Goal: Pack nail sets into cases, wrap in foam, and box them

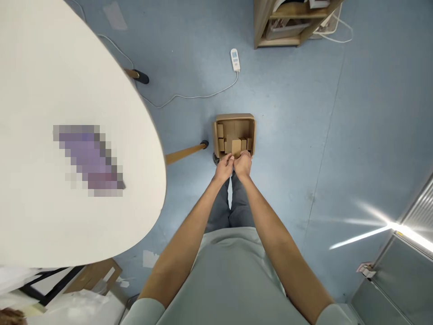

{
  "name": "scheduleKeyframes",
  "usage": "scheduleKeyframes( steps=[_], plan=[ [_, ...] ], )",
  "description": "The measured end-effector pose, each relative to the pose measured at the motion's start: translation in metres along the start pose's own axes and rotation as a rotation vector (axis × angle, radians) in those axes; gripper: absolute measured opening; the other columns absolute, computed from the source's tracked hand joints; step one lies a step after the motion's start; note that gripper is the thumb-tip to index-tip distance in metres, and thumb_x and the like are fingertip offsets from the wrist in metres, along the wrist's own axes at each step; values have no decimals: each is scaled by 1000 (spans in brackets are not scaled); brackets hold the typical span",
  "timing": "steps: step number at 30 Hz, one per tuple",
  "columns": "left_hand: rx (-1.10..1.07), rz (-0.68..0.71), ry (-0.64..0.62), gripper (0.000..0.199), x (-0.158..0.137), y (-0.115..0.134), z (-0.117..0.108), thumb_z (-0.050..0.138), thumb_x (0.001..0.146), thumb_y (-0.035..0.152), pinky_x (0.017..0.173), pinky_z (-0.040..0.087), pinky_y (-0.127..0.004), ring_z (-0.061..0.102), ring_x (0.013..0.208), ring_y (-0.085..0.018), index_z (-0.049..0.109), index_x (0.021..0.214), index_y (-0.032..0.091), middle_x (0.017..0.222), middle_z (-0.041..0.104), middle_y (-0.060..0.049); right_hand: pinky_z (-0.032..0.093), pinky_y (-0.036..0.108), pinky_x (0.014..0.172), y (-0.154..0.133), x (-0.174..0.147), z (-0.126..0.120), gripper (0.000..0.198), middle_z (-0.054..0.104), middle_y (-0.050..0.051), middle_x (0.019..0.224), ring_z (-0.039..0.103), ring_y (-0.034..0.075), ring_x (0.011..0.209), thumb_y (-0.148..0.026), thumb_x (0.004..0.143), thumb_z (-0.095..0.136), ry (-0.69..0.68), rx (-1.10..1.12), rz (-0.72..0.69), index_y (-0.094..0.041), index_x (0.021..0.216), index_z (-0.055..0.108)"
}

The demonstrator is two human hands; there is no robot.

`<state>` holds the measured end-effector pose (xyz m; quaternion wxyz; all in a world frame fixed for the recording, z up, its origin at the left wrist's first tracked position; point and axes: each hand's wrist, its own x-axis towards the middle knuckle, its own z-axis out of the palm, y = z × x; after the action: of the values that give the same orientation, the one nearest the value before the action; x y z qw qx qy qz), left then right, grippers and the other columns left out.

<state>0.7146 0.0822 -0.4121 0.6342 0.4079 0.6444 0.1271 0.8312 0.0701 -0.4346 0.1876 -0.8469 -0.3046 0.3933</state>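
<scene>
My left hand (224, 168) and my right hand (242, 165) are close together over the near edge of an open cardboard box (235, 116) on the floor. Between my fingertips is a small brown cardboard box (236, 147), gripped from its near side by both hands. Inside the larger box lie several similar small boxes, among them one small carton (220, 130) along the left wall. My fingers hide part of the near rim, and the exact finger contact is small in view.
A white rounded table (142, 216) stands at the left, with a wooden leg (184, 154) near the box. A white power strip (235, 60) and its cable lie on the floor ahead. A wooden shelf (280, 43) is at the top, a grey cabinet (399, 271) at lower right.
</scene>
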Motion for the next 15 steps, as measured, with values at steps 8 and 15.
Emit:
scheduleKeyframes(
  steps=[8, 15],
  plan=[
    [19, -65, 66, 38, 133, -88, 28, 61, 104, 40, 122, 44, -49, 61, 139, -34, 73, 132, 16, 141, 71, -15, 51, 55, 108, 61, 111, 96, 25, 64, 21, 122, 66, 38, 120, -17, 85, 72, -139, -78, 115, -19, 106, 58],
    [61, -142, 88, 38, 235, -152, 29, 51, 106, 36, 123, 41, -47, 61, 138, -31, 73, 130, 17, 142, 71, -14, 57, 47, 102, 89, 183, 182, 22, 67, 22, 126, 70, 34, 118, -20, 91, 69, -157, -159, 136, -17, 109, 58]
  ],
)
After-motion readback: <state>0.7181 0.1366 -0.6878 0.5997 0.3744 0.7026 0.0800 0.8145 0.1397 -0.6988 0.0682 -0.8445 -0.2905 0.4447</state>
